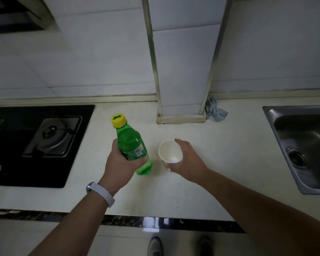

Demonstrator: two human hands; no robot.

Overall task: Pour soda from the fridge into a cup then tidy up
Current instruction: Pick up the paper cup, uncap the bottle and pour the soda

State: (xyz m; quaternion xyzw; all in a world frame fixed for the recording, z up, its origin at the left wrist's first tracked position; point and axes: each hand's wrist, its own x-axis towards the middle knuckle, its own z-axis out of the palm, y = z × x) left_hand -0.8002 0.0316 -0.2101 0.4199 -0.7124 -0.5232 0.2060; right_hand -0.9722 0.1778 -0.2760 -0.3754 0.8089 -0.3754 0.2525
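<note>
While the head camera is looking down over a pale countertop (220, 163), the left hand (121, 166) is gripping a green soda bottle (132, 145) around its lower body, fingers curled round the label; the bottle is leaning slightly, its yellow cap (119, 120) screwed on and pointing toward the wall. Just beside it, the right hand (187, 157) is holding a white paper cup (170, 153) from the side, fingers wrapping its wall, the mouth tilting toward the camera and looking empty. The two hands are sitting apart, bottle and cup close but not touching. A white wristband (101, 194) is circling the left wrist. A black gas hob (41, 143) is lying to the left, a steel sink (303, 146) to the right, and a crumpled grey cloth (215, 110) is resting by the tiled column (183, 61).
</note>
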